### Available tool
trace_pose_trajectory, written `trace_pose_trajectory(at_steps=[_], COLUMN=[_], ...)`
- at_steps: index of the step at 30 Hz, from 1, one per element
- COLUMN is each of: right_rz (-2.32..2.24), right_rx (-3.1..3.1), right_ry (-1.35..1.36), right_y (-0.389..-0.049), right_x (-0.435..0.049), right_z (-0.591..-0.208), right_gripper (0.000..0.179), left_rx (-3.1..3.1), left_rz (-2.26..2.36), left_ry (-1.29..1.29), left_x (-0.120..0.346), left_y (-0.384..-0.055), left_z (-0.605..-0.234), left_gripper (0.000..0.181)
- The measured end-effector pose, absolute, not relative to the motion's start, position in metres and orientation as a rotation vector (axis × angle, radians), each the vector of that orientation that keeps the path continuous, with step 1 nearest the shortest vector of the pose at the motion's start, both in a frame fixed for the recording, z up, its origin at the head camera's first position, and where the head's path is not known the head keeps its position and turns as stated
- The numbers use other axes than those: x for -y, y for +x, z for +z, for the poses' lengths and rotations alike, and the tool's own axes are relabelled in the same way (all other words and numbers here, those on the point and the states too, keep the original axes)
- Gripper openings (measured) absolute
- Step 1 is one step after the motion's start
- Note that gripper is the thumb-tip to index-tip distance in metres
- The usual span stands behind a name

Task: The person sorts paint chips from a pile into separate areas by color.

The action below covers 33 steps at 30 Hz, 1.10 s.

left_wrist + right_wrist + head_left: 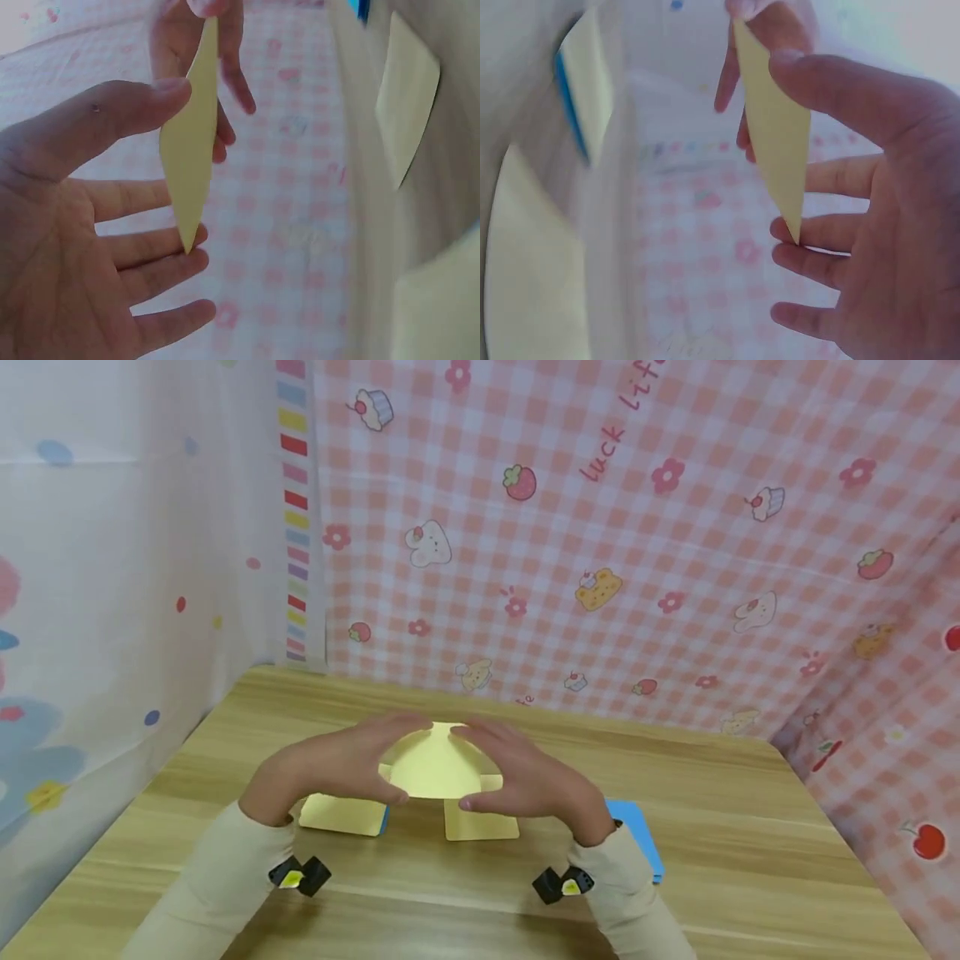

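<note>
A pale yellow card is held above the table between both hands, bowed slightly. My left hand grips its left side, thumb at the near edge and fingertips at the far edge. On its right side my right hand holds it the same way. In the left wrist view the card appears nearly edge-on, between the left thumb and the fingertips. The right wrist view shows the card between the right thumb and fingers, with the other fingers of the right hand spread.
On the wooden table, a yellow card with blue showing at its edge lies at left. Another yellow card lies below the right hand. Blue cards lie partly behind the right wrist. Patterned cloth hangs behind the table.
</note>
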State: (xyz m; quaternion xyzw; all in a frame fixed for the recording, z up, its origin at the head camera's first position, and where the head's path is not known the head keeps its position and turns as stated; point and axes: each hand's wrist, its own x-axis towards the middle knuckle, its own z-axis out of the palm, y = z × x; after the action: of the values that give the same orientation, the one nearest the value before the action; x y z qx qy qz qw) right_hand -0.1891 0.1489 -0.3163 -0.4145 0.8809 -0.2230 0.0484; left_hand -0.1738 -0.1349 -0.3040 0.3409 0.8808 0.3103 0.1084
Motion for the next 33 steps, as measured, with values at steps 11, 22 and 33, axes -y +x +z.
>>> trace_pose_trajectory(at_steps=[11,22,33], right_rz=[-0.401,-0.217,-0.199], right_rx=[-2.734,-2.711,-2.683], right_ry=[-1.388,-1.178,-1.17], right_y=[-0.192,-0.202,-0.201], right_x=[-0.071,-0.045,-0.039], right_z=[-0.321,-0.378,-0.391], right_gripper=[0.087,0.092,0.096], left_rx=[-2.67,-2.608,-2.651], left_rz=[0.893,0.713,0.583], left_ry=[0.945,0.865,0.834], left_x=[0.201,0.206,0.203], left_y=[-0.164,-0.188,-0.18], left_z=[-0.317,-0.361,-0.364], left_gripper=[0.085,0.087,0.086])
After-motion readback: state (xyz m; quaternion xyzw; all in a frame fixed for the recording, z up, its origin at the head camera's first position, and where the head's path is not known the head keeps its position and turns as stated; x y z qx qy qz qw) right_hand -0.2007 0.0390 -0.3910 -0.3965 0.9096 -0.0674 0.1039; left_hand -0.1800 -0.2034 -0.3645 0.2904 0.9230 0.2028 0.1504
